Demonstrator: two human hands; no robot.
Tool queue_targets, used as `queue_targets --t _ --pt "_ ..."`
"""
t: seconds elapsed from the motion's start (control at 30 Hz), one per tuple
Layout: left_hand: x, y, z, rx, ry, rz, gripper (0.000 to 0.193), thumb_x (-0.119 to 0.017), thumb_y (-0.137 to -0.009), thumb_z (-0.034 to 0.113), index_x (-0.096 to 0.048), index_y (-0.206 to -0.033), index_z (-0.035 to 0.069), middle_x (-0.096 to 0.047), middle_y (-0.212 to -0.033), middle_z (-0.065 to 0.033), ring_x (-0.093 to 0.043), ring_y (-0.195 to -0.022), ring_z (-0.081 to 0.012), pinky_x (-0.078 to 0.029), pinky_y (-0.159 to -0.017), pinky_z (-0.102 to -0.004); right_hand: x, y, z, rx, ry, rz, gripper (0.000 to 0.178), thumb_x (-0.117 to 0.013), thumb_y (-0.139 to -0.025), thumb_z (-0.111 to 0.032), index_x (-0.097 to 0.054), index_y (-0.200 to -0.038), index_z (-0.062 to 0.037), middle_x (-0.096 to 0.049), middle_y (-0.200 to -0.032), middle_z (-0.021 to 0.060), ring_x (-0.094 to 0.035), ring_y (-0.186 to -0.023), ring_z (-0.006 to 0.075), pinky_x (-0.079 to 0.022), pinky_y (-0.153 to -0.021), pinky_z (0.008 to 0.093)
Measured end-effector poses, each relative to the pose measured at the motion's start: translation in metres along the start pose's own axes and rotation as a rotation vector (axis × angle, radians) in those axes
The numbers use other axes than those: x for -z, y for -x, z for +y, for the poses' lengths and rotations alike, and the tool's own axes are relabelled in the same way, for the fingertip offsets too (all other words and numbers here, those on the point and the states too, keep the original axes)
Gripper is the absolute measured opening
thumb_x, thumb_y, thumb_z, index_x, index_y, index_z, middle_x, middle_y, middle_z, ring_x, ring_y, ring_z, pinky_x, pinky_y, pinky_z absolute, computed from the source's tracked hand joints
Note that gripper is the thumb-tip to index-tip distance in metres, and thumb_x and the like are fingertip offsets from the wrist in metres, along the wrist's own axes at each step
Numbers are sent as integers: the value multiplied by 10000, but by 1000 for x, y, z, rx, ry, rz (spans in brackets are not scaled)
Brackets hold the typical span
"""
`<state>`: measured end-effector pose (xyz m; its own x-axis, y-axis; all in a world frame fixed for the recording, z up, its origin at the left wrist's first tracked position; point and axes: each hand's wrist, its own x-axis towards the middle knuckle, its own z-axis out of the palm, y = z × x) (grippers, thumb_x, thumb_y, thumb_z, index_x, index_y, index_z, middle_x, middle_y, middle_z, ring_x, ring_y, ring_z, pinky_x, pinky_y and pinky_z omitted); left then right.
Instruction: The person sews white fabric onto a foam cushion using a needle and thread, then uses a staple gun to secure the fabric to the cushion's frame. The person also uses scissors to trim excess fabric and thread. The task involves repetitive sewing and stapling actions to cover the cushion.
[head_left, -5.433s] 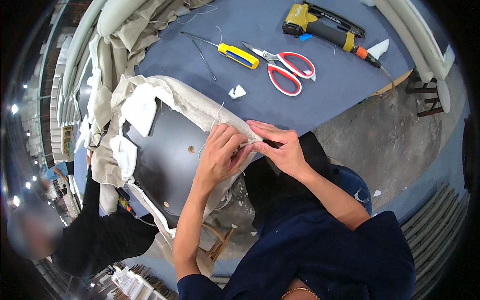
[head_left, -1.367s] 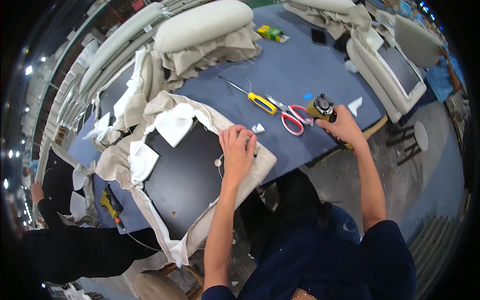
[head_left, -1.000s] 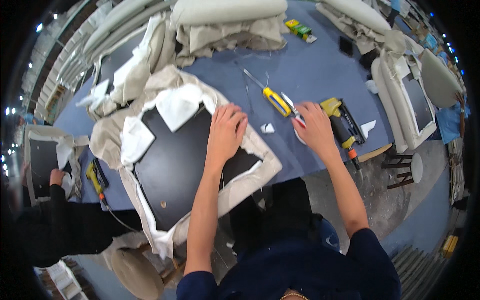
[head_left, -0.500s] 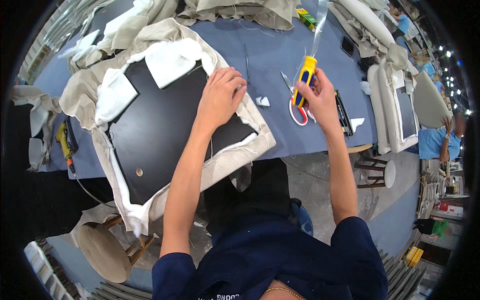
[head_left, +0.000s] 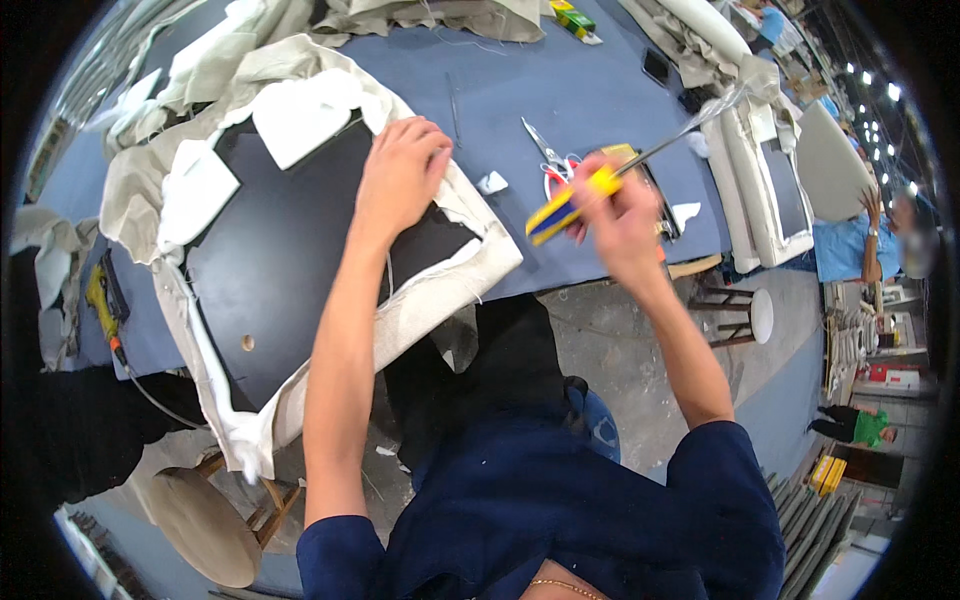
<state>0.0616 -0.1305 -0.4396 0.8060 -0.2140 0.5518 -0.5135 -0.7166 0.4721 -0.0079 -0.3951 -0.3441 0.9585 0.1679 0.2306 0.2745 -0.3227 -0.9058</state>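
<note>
My right hand (head_left: 628,225), slightly blurred by motion, grips a screwdriver (head_left: 570,206) by its yellow and blue handle. The long metal shaft slants up to the right, over the table. A padded panel (head_left: 285,255) lies before me, with a black board in the middle, white wadding and beige fabric folded over its rim. My left hand (head_left: 400,172) is closed over the panel's right edge, fingers bent on the fabric. Red-and-white-handled scissors (head_left: 541,140) lie just past my right hand, their handles partly hidden by it. A black tool (head_left: 662,200) rests beside that hand.
The blue-covered table (head_left: 490,85) also bears a white scrap (head_left: 491,183), a phone (head_left: 656,66) and a green-yellow box (head_left: 574,20). A yellow air tool (head_left: 101,297) with a hose lies left. Stools (head_left: 205,525) stand below. Another person (head_left: 850,250) is at the right.
The screwdriver has swung from upright to slanting right, its handle end now pointing lower left. My right hand has turned with it. My left hand stays on the panel's edge. The whole view has shifted slightly.
</note>
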Motion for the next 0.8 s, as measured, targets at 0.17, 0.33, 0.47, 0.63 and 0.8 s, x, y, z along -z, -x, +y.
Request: queue_targets --t 0.17,0.33,0.47,0.63,0.8 --pt "5 -4 4 -24 -27 -15 153 -640 -938 163 -708 -1001 40 -682 -1122 -104 -595 -1178 -314 -451 -1018 -440 -13 11 -8 470 -348 280 164 -644 -984 -107 -624 -1120 -17 -746 -935 142 -695 -742 153 -569 -645 282" --pt "2 -7 4 -46 -34 -2 148 -641 -937 150 -721 -1006 46 -683 -1119 -97 -595 -1151 -313 -455 -1003 -432 15 11 -14 298 302 30 245 -713 -943 -131 -617 -1131 -8 -735 -902 116 -722 -762 153 -559 -647 254" --pt "5 -22 24 -134 56 -56 186 -619 -954 124 -707 -1067 5 -683 -1157 -145 -602 -1150 -348 -457 -1011 -450 19 29 -28 490 76 160 224 -670 -956 -150 -620 -1136 -25 -697 -887 116 -703 -764 208 -555 -687 341" --pt "15 -1 4 -123 34 -118 161 -602 -946 59 -678 -1069 -11 -658 -1169 -179 -586 -1171 -374 -435 -1032 -473 5 16 1 293 148 -33 211 -660 -962 -208 -610 -1063 -30 -648 -735 134 -684 -677 302 -526 -649 372" --pt "17 4 12 -71 -20 -164 147 -580 -979 76 -650 -1067 -20 -643 -1222 -175 -556 -1215 -371 -407 -1063 -483 0 27 -22 487 -155 275 225 -668 -957 -236 -577 -976 -31 -606 -677 146 -631 -596 342 -477 -576 413"
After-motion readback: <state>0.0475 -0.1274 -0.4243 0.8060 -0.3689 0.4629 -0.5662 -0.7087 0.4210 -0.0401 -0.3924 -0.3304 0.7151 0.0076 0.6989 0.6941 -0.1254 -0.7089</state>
